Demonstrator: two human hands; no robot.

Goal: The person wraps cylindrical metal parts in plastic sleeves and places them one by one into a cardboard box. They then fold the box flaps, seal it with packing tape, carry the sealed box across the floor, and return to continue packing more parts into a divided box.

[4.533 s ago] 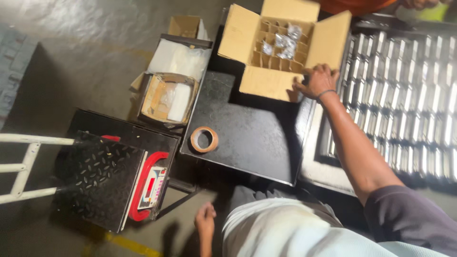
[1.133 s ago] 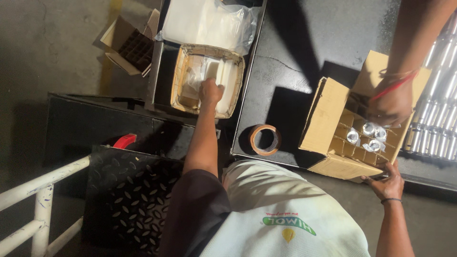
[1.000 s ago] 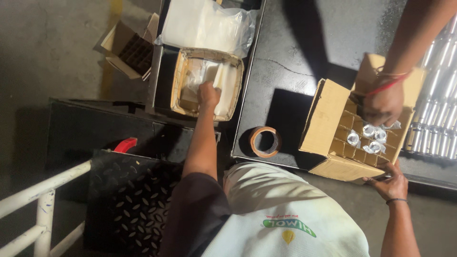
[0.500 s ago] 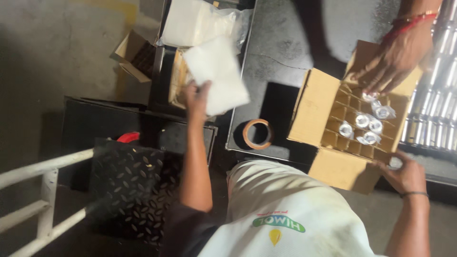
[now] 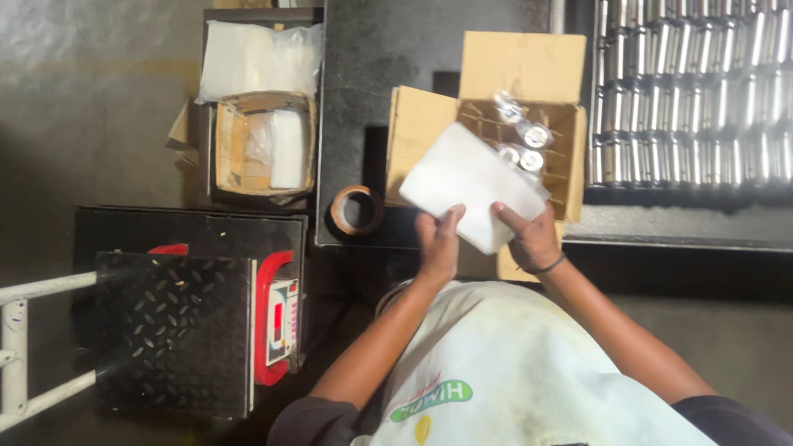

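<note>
Both my hands hold a flat white bag point(image 5: 471, 183) over the near side of an open cardboard box point(image 5: 421, 132). My left hand point(image 5: 438, 239) grips the bag's near left edge and my right hand point(image 5: 530, 238) grips its near right edge. The box has a cardboard grid inside, with several shiny metal-topped items point(image 5: 520, 136) in its far cells. The bag hides the box's near cells.
A roll of brown tape point(image 5: 355, 210) lies on the dark table point(image 5: 355, 74) left of the box. Further left sits a smaller carton point(image 5: 227, 140) with white bags, and more white bags point(image 5: 256, 58) behind it. Rows of metal cans point(image 5: 694, 83) fill the right. A platform scale point(image 5: 173, 330) stands at lower left.
My left hand lifted a white bag out of the small carton and carried it right to the box. My right hand joined it on the bag. Another person's hand left the box.
</note>
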